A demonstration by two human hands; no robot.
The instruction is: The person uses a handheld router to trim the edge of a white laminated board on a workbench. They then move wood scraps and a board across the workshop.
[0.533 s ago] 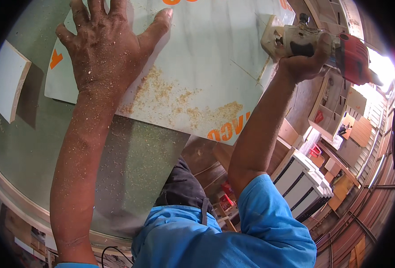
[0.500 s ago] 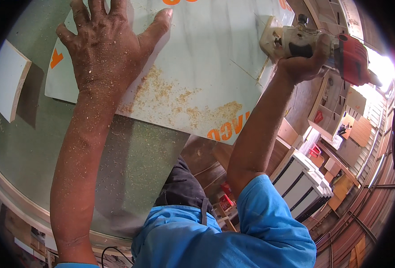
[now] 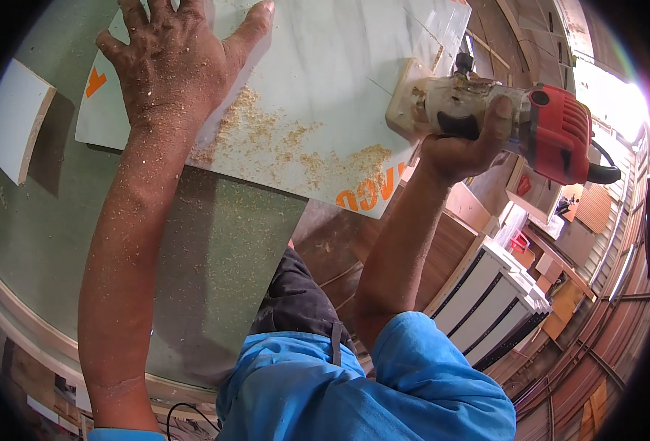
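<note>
My left hand [image 3: 174, 62] lies flat with fingers spread on a white laminated board [image 3: 340, 95] that rests on a grey-green worktable [image 3: 215, 250]. Sawdust covers the hand, the forearm and the board's near part. My right hand [image 3: 461, 151] grips the dusty body of a red and cream hand-held power trimmer [image 3: 501, 117], whose base sits at the board's right edge. The board's near corner overhangs the table and carries orange print.
A small white offcut panel [image 3: 16, 121] lies on the table at the far left. White cabinet carcasses [image 3: 494, 294] and stacked wooden boards [image 3: 560, 294] stand on the floor to the right. A black cable [image 3: 185, 411] hangs by the table's near edge.
The trimmer and my right hand have moved down and toward me along the board's right edge. My left hand stays pressed on the board.
</note>
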